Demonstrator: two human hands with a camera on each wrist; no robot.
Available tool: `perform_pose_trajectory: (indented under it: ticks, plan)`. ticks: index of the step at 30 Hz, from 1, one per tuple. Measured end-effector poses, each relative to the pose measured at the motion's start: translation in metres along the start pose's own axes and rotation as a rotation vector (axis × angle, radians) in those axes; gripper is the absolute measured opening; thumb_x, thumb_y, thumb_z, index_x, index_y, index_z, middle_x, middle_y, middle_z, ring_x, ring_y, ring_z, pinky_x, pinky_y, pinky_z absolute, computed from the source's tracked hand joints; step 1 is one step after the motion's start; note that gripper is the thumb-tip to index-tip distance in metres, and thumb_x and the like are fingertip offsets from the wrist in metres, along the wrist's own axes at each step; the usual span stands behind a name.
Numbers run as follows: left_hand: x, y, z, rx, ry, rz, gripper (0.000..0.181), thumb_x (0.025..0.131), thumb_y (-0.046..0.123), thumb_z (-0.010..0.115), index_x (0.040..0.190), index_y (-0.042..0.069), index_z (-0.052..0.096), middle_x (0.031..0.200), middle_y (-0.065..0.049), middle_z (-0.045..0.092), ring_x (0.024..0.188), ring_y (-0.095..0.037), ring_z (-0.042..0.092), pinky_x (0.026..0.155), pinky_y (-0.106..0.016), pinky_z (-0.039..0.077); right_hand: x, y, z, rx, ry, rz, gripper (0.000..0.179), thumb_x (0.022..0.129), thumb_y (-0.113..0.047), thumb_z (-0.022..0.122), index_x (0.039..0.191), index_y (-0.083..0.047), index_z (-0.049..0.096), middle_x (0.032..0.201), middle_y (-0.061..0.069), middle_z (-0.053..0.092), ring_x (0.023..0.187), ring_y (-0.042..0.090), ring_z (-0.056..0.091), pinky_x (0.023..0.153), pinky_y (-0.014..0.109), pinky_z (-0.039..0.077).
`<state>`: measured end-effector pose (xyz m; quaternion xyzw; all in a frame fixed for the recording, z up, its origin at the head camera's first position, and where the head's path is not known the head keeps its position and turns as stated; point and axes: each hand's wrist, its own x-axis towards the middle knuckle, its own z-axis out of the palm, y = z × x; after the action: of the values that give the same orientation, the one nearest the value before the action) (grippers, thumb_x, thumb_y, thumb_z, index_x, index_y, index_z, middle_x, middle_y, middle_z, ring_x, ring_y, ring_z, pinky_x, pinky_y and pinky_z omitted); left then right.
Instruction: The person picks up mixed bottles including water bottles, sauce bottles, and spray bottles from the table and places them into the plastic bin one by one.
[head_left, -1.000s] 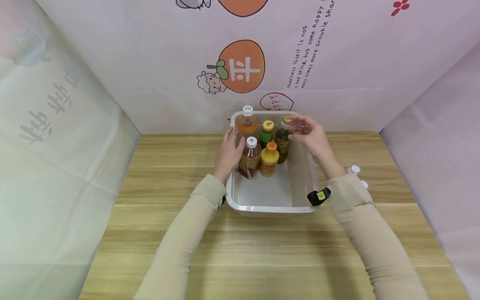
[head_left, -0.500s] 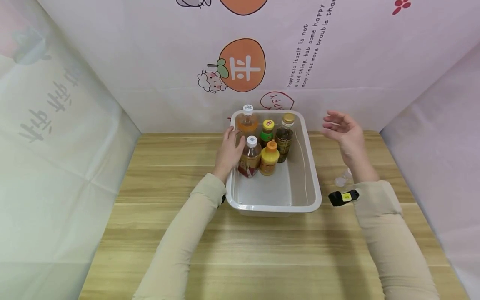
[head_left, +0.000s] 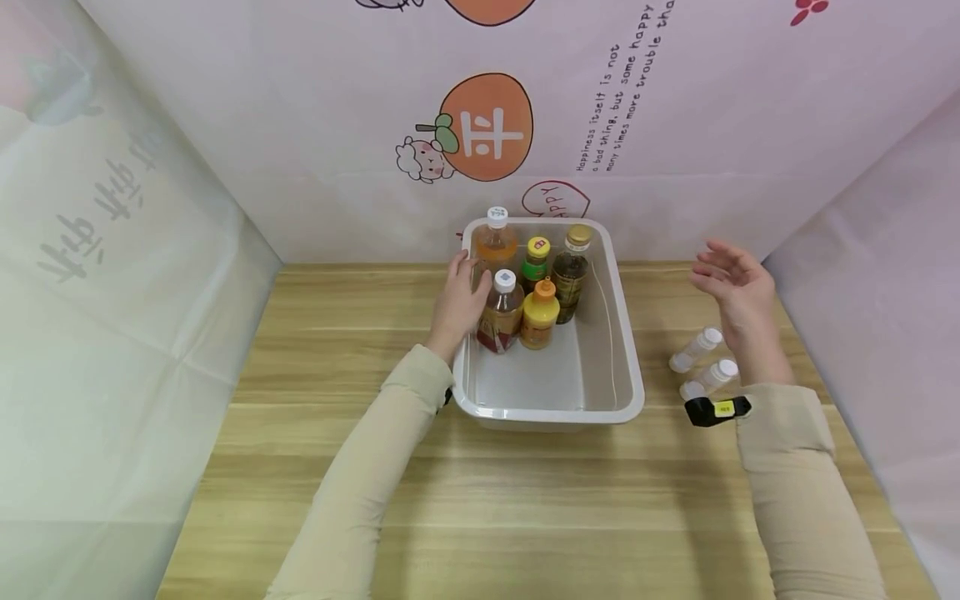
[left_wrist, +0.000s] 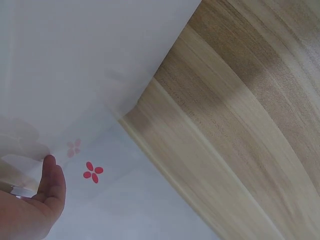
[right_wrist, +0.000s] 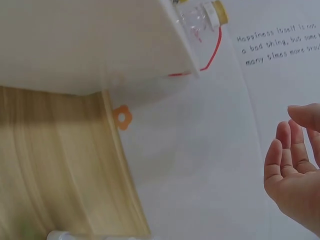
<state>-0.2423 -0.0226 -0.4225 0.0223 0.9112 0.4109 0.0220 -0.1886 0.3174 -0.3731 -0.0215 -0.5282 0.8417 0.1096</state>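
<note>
The grip of the right hand (head_left: 741, 292) was loose, fingers bent, thumb apart, nothing held; a second earlier it was at the gold-capped bottle (head_left: 570, 279), and now it hung well to the right of the tub (head_left: 551, 416). The left hand (head_left: 457, 308) stayed at the tub's left rim, though whether its grip was clamped there I couldn't tell. The gold-capped bottle stood at the tub's back right, beside the green-labelled bottle (head_left: 535, 268) and the yellow bottle (head_left: 538, 321). Two small clear bottles (head_left: 694, 350), partly covered earlier, showed on the tabletop (head_left: 525, 508). Only the left wrist view gave the red flower print (left_wrist: 93, 172); only the right wrist view, an orange one (right_wrist: 127, 118).
</note>
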Motion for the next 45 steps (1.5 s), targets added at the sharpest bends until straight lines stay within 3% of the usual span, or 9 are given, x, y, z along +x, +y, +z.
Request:
perform_pose_trajectory:
  ticks: [29,38,45]
  plan:
    - [0.001,-0.001,0.000,0.017,-0.002,-0.006,0.053,0.100,0.040,0.036,0.144,0.012,0.039,0.160,-0.001,0.019,0.140,-0.030,0.037,0.112,-0.049,0.037,-0.024,0.017,-0.077,-0.071,0.168,0.075,0.039,0.081,0.022,0.055,0.102,-0.009,0.065,0.088,-0.002,0.068,0.074,0.006,0.068,0.071,0.013,0.056]
    - [0.001,0.000,0.000,0.019,-0.005,-0.012,0.052,0.100,0.040,0.036,0.144,0.012,0.039,0.160,0.000,0.019,0.140,-0.029,0.037,0.113,-0.049,0.036,-0.026,0.029,-0.088,-0.253,0.217,0.141,0.042,0.081,0.018,0.059,0.098,-0.020,0.064,0.091,-0.012,0.063,0.083,-0.002,0.060,0.070,0.006,0.052]
    - [0.002,-0.001,0.000,0.014,-0.006,-0.007,0.052,0.100,0.040,0.036,0.144,0.012,0.039,0.160,-0.001,0.019,0.140,-0.030,0.038,0.113,-0.048,0.036,-0.027,0.035,-0.095,-0.389,0.141,0.193,0.045,0.083,0.013,0.061,0.103,-0.028,0.058,0.096,-0.018,0.057,0.089,-0.003,0.052,0.070,0.003,0.049]
